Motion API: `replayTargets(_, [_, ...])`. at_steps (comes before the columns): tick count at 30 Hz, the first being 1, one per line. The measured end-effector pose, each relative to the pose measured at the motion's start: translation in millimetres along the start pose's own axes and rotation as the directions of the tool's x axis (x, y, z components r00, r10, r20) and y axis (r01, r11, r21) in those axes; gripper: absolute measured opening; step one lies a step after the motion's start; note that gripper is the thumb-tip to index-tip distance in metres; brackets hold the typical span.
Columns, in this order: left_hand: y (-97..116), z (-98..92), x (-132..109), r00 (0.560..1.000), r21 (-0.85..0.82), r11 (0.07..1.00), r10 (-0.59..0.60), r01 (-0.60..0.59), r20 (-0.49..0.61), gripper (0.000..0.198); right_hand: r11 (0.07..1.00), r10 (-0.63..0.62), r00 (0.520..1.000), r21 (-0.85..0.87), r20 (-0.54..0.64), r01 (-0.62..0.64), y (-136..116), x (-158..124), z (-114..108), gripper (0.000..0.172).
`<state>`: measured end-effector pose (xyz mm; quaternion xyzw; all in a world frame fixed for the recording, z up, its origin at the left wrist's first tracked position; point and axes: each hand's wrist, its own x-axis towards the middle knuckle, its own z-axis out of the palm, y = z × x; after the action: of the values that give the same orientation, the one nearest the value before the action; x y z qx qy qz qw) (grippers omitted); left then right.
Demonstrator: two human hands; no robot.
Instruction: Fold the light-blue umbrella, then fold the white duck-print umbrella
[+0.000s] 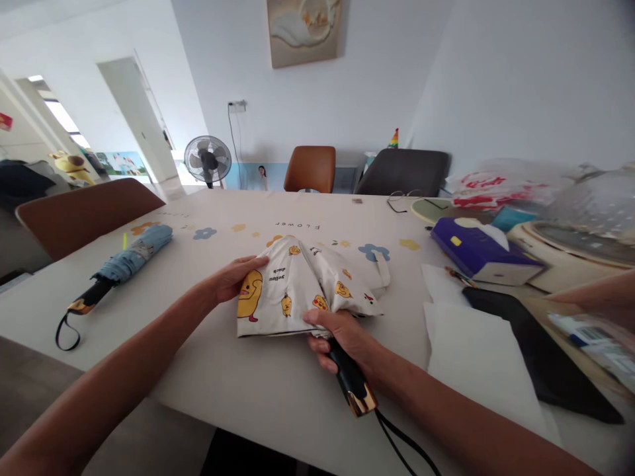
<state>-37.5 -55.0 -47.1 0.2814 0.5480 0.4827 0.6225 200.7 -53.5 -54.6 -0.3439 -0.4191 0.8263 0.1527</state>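
Observation:
A white umbrella printed with yellow ducks lies loosely folded over the table, its canopy spread in flaps. Its black handle with a gold end points toward me, and a black wrist strap hangs from it. My right hand is closed around the umbrella where the handle meets the canopy, the thumb on the fabric. My left hand grips the canopy's left edge, fingers on top and the thumb hidden. A white closing strap sticks out at the canopy's right side.
A rolled blue umbrella lies on the left of the white table. To the right are a purple tissue box, paper sheets, a black flat case and glasses. Another person's arm reaches in at right.

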Motion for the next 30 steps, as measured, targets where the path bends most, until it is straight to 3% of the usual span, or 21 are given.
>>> replayTargets(5, [2, -10.2, 1, 0.995, -0.089, 0.995, 0.044, -0.053, -0.094, 0.021, 1.0, 0.027, 1.0, -0.011, -0.011, -0.028, 0, 1, 0, 0.019])
replayTargets(11, [-3, -21.3, 3, 0.975, -0.017, 0.989, 0.139, -0.144, -0.175, 0.025, 1.0, 0.029, 0.999, -0.011, -0.028, -0.029, 1, 1, 1, 0.019])
replayTargets(18, [-2, -26.6, -3, 0.98, 0.148, 0.975, 0.178, -0.163, -0.093, 0.029, 1.0, -0.017, 0.996, -0.017, -0.092, 0.016, 0, -3, 5, 0.015])
replayTargets(21, [-2, -31.9, -2, 0.967, 0.2, 0.96, 0.223, -0.195, -0.127, 0.029, 0.999, -0.042, 0.993, -0.017, -0.113, 0.04, 0, -4, 6, 0.017])
replayTargets(23, [-1, -30.6, -1, 0.929, 0.274, 0.934, 0.293, -0.228, -0.227, 0.027, 0.998, -0.061, 0.988, -0.026, -0.138, 0.058, 0, -4, 7, 0.018])
replayTargets(26, [-2, -11.5, -6, 0.763, 0.473, 0.819, 0.523, -0.326, -0.38, 0.02, 0.996, -0.086, 0.975, -0.05, -0.205, 0.077, -3, -4, 6, 0.018])
replayTargets(27, [-3, 0.3, -10, 0.698, 0.537, 0.759, 0.607, -0.368, -0.381, 0.017, 0.994, -0.097, 0.968, -0.061, -0.231, 0.085, -4, -4, 6, 0.019])
replayTargets(28, [-5, 14.3, -15, 0.663, 0.587, 0.698, 0.671, -0.411, -0.333, 0.014, 0.993, -0.11, 0.958, -0.079, -0.264, 0.092, -5, -4, 6, 0.019])
replayTargets(29, [-8, 29.9, -21, 0.642, 0.617, 0.64, 0.718, -0.458, -0.268, 0.012, 0.99, -0.118, 0.946, -0.108, -0.301, 0.09, -7, -4, 6, 0.019])
replayTargets(30, [-13, 46.2, -26, 0.652, 0.64, 0.602, 0.731, -0.478, -0.2, 0.01, 0.986, -0.123, 0.935, -0.149, -0.332, 0.077, -8, -4, 5, 0.02])
